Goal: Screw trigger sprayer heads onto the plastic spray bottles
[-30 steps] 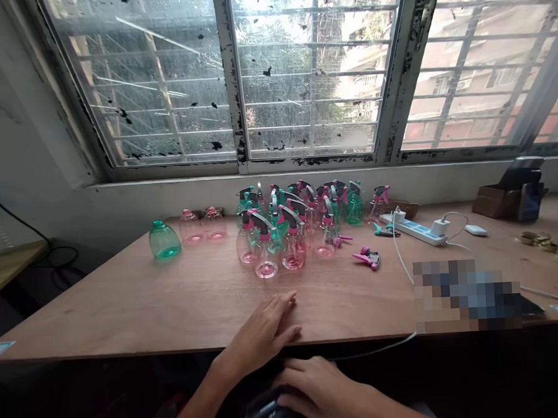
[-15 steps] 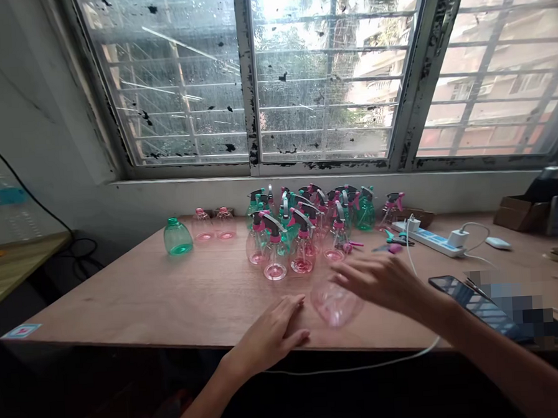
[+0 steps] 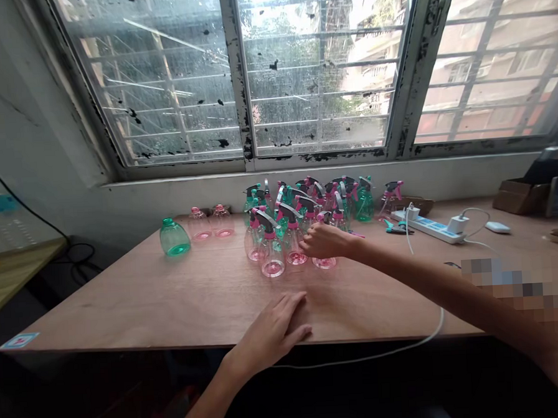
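Note:
My right hand [image 3: 325,239] is closed around the upper part of a clear pink spray bottle [image 3: 325,263], at the front right of a group of spray bottles. Its base shows below my fingers, at the tabletop; part of its dark spray head shows above them. Close on its left stand more pink spray bottles [image 3: 273,259] with black-and-pink trigger heads. Behind these are green spray bottles [image 3: 364,206] and more pink ones. My left hand [image 3: 278,327] lies at the table's front edge, fingers stretched out, holding nothing.
On the left stand a green bottle [image 3: 174,239] and two pink bottles [image 3: 222,223] without spray heads. To the right are a power strip [image 3: 432,227] with cables, pliers [image 3: 398,229], a white mouse [image 3: 497,227] and a cardboard box [image 3: 517,204]. The window wall bounds the table [image 3: 171,302] behind.
My right hand has moved forward and left, taking the pink spray bottle from near the front edge to the group. My left hand has stayed in place. The view has shifted slightly.

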Demonstrator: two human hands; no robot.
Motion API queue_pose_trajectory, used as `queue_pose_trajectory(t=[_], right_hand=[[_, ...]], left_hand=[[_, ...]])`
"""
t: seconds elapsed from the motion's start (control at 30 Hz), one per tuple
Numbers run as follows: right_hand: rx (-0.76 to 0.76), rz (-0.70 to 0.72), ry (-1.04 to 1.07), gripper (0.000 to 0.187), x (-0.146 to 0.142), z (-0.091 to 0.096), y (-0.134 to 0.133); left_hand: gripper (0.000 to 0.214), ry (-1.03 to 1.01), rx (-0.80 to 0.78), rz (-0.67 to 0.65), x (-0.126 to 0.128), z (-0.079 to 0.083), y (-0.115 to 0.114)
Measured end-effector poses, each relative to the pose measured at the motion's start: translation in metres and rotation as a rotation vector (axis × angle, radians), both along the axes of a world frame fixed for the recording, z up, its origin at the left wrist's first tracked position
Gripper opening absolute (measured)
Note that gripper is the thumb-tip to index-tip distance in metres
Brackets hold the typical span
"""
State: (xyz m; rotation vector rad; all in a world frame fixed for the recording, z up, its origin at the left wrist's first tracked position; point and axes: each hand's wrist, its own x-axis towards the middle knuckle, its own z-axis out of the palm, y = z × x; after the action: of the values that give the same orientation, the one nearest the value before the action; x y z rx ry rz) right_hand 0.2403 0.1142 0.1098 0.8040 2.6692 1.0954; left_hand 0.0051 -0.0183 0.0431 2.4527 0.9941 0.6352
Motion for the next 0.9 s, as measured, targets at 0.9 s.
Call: queue_pose_trajectory(t=[0.9], right_hand=[[0.123,-0.565,1.11,0.024,0.195,0.004,0.046]], left_hand=[[0.041,-0.519,0.193,1.215,-0.205,0.085,0.228]])
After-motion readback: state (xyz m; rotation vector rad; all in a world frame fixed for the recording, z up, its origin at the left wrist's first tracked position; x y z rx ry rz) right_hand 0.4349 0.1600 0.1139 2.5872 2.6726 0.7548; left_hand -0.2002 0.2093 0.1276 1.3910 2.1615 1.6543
